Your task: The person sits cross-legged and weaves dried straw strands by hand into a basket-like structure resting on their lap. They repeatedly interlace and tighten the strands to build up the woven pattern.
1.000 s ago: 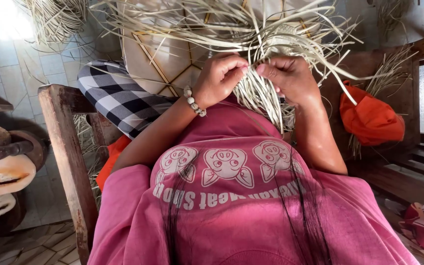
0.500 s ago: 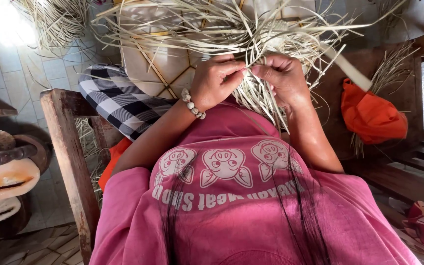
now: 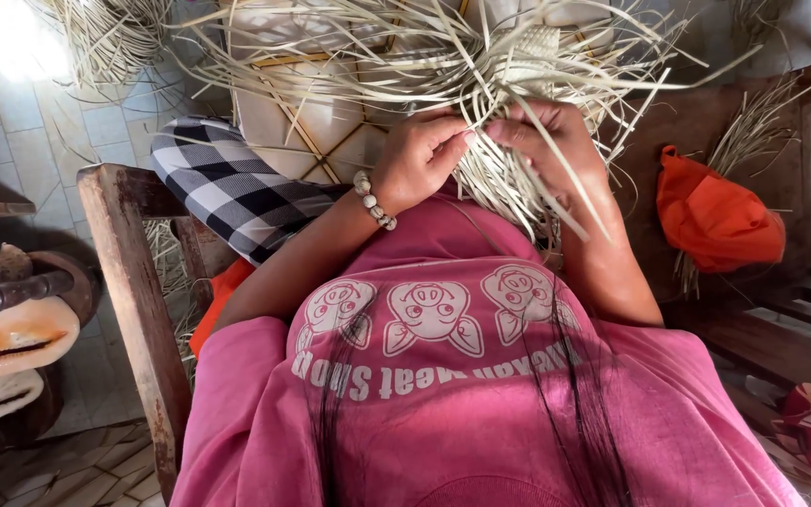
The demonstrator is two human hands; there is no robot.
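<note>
Two hands at upper centre of the frame, buried in a bundle of pale straw strips. Left hand, beaded bracelet at the wrist, fingertips pinched on a few strips. Right hand just beside it, fingers curled around strands. Orange cloth at right, checked cloth at left.

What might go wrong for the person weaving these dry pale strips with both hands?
The loose strips fan out in every direction around the woven piece, so the left hand or right hand may well pinch the wrong one. Thin and dry-looking, they might crease or snap where the fingers bend them. Long strands of hair hang down the pink shirt and could tangle in.
</note>
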